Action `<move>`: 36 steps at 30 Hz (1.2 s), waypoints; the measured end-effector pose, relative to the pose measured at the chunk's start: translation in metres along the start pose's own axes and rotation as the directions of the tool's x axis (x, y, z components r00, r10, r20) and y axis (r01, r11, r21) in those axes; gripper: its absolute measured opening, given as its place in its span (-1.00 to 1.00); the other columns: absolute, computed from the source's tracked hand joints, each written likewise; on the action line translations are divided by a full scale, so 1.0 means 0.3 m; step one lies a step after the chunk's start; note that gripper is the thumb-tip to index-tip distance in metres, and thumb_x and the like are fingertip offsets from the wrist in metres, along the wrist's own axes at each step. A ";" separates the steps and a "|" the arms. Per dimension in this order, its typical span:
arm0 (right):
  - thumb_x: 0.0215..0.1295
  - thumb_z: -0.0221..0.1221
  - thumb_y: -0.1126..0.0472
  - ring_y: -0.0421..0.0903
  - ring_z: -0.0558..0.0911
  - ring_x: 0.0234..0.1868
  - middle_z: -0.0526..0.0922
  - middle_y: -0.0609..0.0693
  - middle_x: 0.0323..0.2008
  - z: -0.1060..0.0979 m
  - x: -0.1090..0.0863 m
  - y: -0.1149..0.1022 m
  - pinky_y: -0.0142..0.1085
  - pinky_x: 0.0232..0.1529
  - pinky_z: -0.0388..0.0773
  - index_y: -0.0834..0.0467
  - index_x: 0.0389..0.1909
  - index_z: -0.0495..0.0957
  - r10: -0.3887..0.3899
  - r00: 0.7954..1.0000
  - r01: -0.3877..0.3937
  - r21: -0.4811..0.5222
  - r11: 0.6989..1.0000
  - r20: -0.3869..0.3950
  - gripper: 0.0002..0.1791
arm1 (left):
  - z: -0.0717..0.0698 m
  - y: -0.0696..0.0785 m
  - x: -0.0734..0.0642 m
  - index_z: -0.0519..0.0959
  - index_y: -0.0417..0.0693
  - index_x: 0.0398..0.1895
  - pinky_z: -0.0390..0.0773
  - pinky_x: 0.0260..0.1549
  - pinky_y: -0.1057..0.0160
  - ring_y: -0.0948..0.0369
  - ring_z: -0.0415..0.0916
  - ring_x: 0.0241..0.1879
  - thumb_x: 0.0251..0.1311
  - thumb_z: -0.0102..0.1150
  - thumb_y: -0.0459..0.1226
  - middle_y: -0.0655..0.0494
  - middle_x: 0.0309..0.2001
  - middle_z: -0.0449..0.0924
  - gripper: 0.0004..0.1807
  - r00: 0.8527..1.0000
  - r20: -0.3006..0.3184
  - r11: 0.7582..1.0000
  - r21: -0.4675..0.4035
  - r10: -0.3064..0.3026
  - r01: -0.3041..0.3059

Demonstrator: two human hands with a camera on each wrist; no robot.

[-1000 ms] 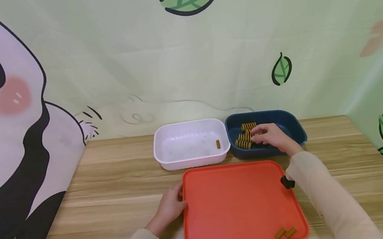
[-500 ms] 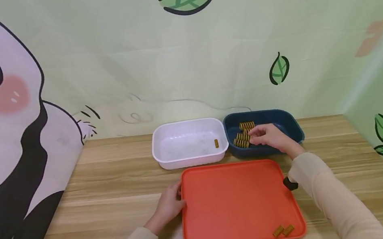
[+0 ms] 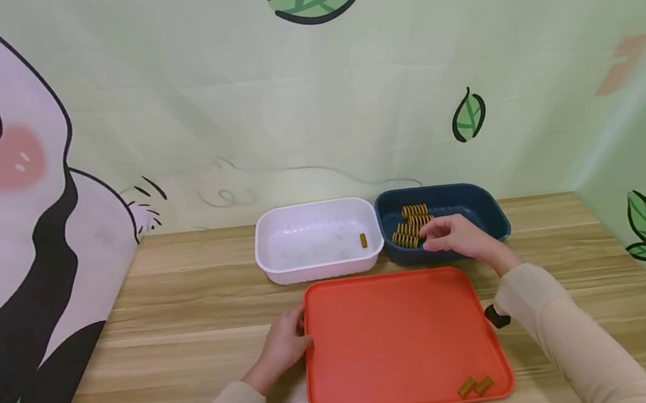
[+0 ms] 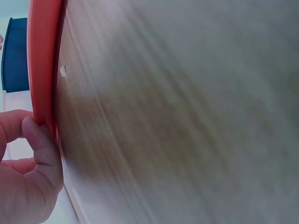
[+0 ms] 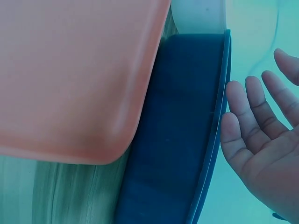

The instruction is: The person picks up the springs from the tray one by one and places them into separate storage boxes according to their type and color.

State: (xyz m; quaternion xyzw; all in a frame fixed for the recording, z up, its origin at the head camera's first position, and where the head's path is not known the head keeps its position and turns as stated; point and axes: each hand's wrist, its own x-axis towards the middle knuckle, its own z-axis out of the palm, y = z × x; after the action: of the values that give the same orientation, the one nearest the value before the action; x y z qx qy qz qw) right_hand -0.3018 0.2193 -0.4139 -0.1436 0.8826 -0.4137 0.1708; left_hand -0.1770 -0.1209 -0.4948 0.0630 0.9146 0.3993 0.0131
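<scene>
My left hand point(image 3: 283, 341) touches the left edge of the red tray point(image 3: 398, 335), thumb and fingertips at its rim. In the left wrist view, the thumb point(image 4: 44, 154) lies against the tray's outer side. My right hand point(image 3: 458, 237) is over the front of the dark blue bin point(image 3: 487, 206), beside several gold coil springs point(image 3: 413, 225). In the right wrist view its fingers are bent loosely and apart, with nothing seen between them. Two shorter coil springs point(image 3: 476, 386) lie in the tray's near right corner.
A white bin point(image 3: 322, 272) stands left of the blue one, at the back of the wooden table point(image 3: 188, 303). One small gold piece point(image 3: 363, 240) lies in its right part. Behind the bins hangs a printed cloth point(image 3: 209, 100).
The right hand has drifted slightly toward the front of the blue bin, showing more of the springs. The left hand stays at the tray's edge. The head view has shifted a little.
</scene>
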 end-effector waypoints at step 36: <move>0.08 0.19 0.24 -0.10 0.54 -0.26 0.58 0.27 -0.23 0.065 -0.121 -0.044 -0.45 -0.22 0.52 0.33 -0.13 0.51 -0.140 0.980 0.134 0.055 0.990 0.141 -0.67 | 0.004 -0.010 0.002 0.37 -0.35 0.09 0.44 -0.40 0.28 0.14 0.39 -0.40 -0.24 0.17 -0.53 -0.02 -0.47 0.47 -0.36 1.000 0.012 1.000 0.010 -0.010 0.010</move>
State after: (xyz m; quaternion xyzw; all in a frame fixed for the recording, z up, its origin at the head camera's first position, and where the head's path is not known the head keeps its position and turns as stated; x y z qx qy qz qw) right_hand -0.2596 0.2122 -0.4086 -0.2297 0.8464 -0.4328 0.2087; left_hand -0.1780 -0.1220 -0.4978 0.0609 0.9168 0.3943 0.0204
